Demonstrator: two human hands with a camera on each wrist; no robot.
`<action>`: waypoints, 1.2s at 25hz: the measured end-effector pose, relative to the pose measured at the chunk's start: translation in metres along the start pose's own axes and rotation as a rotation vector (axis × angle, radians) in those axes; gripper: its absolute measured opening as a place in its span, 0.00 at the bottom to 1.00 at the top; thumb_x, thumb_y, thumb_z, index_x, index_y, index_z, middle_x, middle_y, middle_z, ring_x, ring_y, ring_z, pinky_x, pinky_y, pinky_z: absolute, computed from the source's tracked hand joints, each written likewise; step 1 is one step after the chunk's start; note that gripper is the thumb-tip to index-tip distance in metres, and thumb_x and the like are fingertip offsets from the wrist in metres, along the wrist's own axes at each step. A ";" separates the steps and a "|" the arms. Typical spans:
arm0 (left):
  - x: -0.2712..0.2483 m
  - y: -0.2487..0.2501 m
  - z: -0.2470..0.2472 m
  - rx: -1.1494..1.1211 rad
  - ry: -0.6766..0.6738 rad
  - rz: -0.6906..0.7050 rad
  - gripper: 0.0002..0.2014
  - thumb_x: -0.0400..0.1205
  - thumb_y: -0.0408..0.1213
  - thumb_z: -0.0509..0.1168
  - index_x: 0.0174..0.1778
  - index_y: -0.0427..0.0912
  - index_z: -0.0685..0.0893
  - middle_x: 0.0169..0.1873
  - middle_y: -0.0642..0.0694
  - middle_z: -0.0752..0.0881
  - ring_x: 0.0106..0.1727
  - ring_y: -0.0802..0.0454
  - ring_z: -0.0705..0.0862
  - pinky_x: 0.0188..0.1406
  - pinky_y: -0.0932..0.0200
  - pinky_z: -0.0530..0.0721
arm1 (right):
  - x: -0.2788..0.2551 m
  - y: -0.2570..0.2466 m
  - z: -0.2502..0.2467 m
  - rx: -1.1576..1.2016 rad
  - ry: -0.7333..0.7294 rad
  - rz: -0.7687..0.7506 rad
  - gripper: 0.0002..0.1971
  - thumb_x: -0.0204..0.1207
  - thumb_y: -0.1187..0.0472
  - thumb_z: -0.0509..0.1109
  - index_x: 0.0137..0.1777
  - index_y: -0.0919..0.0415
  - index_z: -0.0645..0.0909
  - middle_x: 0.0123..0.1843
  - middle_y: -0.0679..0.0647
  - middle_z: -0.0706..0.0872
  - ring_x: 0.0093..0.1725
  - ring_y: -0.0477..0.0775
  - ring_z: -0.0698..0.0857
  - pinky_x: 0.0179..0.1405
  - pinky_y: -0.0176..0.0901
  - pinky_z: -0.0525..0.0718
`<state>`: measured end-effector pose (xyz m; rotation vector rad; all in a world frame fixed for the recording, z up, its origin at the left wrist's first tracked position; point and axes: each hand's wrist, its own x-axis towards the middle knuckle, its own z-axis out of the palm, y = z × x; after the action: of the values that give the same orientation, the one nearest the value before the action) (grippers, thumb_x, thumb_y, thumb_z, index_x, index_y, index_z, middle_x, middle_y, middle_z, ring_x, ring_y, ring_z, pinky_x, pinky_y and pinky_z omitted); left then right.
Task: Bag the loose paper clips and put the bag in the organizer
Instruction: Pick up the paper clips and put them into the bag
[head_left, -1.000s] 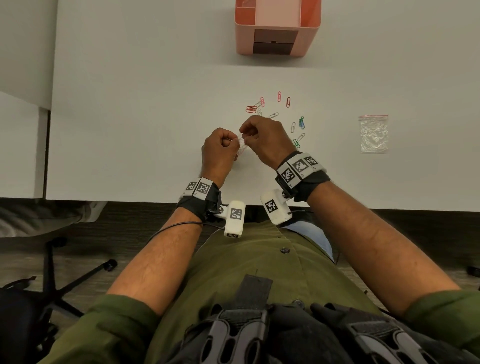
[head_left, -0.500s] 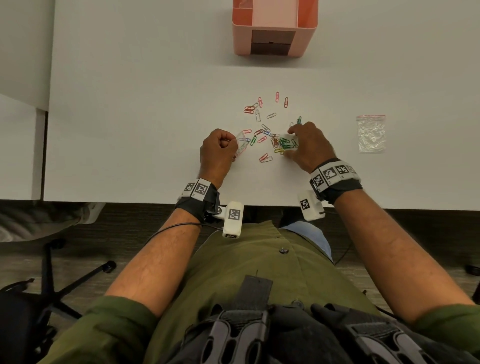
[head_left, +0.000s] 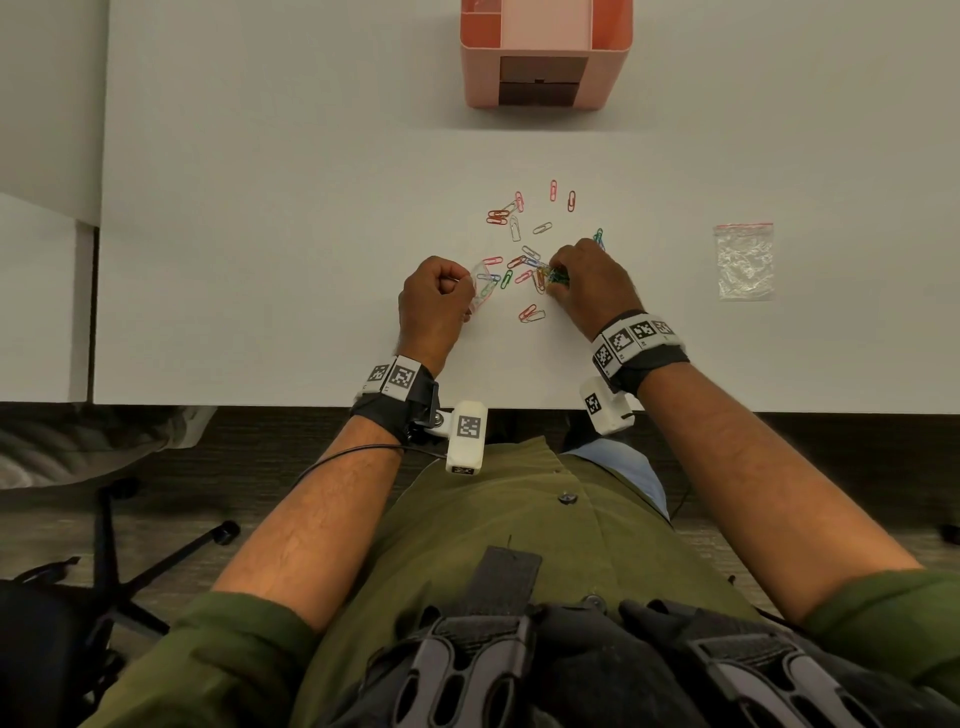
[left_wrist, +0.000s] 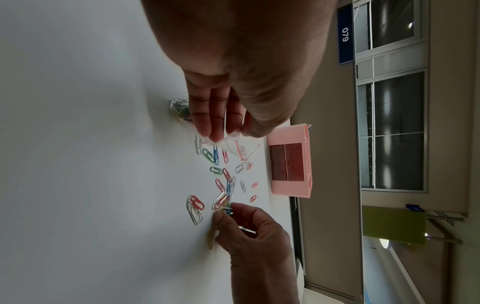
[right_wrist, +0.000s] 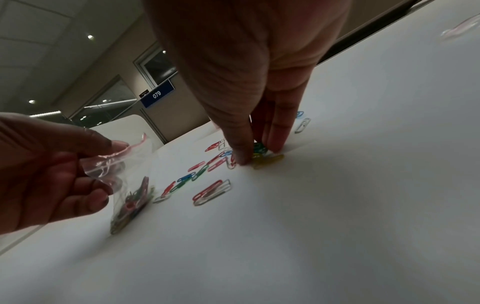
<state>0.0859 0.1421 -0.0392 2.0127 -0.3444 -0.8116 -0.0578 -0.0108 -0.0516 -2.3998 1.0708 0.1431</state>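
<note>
Several coloured paper clips (head_left: 519, 244) (left_wrist: 221, 181) (right_wrist: 207, 176) lie scattered on the white table (head_left: 260, 234). My left hand (head_left: 434, 304) (right_wrist: 52, 170) pinches the mouth of a small clear zip bag (head_left: 480, 286) (right_wrist: 124, 185) (left_wrist: 233, 144) that stands on the table and holds several clips. My right hand (head_left: 587, 280) (left_wrist: 249, 230) (right_wrist: 257, 127) presses down on a bunch of clips (head_left: 553, 275) (right_wrist: 259, 152), its thumb and fingertips pinching them together. The pink organizer (head_left: 545, 52) (left_wrist: 291, 162) stands at the far edge.
A second clear zip bag (head_left: 744, 262) with a red strip lies flat on the table to the right. The table's near edge (head_left: 519, 408) runs just behind my wrists. A lower white surface (head_left: 41, 296) adjoins on the left.
My right hand left the bag's mouth, moved right and down onto the clip pile, and now gathers a bunch there. The left hand stays with the bag.
</note>
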 end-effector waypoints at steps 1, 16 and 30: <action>0.000 0.000 0.000 0.000 -0.001 0.002 0.05 0.85 0.35 0.69 0.44 0.48 0.83 0.42 0.49 0.92 0.41 0.52 0.93 0.35 0.58 0.89 | 0.000 0.000 0.000 -0.016 0.005 -0.008 0.12 0.79 0.57 0.73 0.59 0.61 0.82 0.57 0.60 0.82 0.53 0.62 0.84 0.51 0.51 0.83; 0.001 0.003 -0.001 -0.011 -0.018 0.006 0.06 0.86 0.34 0.69 0.44 0.48 0.83 0.41 0.50 0.91 0.41 0.53 0.92 0.36 0.58 0.89 | 0.006 0.013 -0.010 0.236 0.029 0.095 0.05 0.77 0.58 0.76 0.50 0.57 0.88 0.50 0.53 0.90 0.49 0.54 0.87 0.54 0.52 0.87; 0.005 0.004 0.002 -0.009 -0.004 0.011 0.03 0.84 0.33 0.69 0.46 0.45 0.86 0.40 0.44 0.91 0.40 0.47 0.92 0.41 0.45 0.93 | 0.002 -0.064 -0.014 0.879 -0.086 0.040 0.05 0.75 0.64 0.77 0.48 0.65 0.86 0.41 0.58 0.91 0.39 0.52 0.89 0.45 0.48 0.93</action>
<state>0.0885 0.1365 -0.0386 1.9995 -0.3526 -0.8093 -0.0119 0.0175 -0.0142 -1.5653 0.8854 -0.1801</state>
